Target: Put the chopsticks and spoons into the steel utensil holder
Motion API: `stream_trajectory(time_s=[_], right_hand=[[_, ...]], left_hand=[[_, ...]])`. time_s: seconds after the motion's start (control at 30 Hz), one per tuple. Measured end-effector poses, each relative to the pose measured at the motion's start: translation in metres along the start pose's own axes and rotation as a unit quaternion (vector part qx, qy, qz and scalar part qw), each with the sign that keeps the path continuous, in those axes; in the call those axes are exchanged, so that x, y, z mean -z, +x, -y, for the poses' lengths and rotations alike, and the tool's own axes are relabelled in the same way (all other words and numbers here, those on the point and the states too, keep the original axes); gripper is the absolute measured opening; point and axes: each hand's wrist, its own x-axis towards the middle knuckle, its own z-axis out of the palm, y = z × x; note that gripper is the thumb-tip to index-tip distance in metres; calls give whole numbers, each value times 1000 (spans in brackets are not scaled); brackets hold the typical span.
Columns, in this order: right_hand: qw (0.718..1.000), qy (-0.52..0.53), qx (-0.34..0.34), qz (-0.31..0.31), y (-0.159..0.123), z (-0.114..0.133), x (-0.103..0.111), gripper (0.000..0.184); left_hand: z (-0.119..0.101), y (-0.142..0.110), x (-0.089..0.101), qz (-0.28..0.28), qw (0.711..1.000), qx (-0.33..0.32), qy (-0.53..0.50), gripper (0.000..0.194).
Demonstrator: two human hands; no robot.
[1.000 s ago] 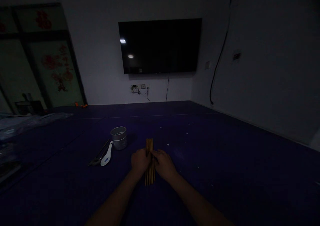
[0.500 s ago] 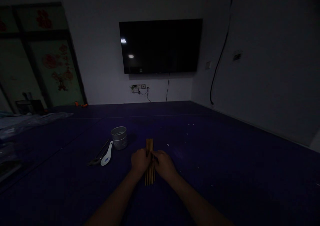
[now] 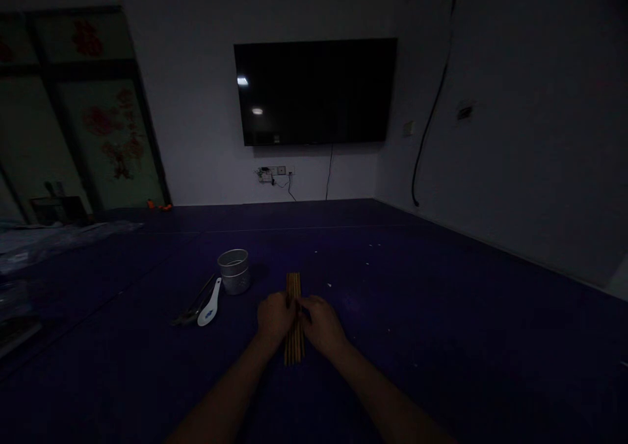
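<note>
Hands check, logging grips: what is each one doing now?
Left hand: closed on the chopsticks.
Right hand: closed on the chopsticks too.

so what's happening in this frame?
A person kneels or sits over a dark purple floor mat. Both hands press in on a bundle of thin wooden sticks lying flat on it: left hand on its left side, right hand on its right. To the left stand a small round metal tin, a white ceramic spoon and some dark metal utensils, untouched.
</note>
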Motion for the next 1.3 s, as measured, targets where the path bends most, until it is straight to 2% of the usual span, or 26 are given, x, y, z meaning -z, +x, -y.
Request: stream_trajectory(time_s=[0.53,0.8,1.3], right_hand=[[1000,9,16,-15,-1,2,1,38],[1000,-3,20,-20,0,0,-2,32],[1000,-2,-7,-4,1,-4,-5,43]], left_hand=[[3,4,-3,-21,999,-8,-30,38],[3,3,-3,-20,1000,0,-23,36],[1,0,0,-11,1000,7,-12,33]])
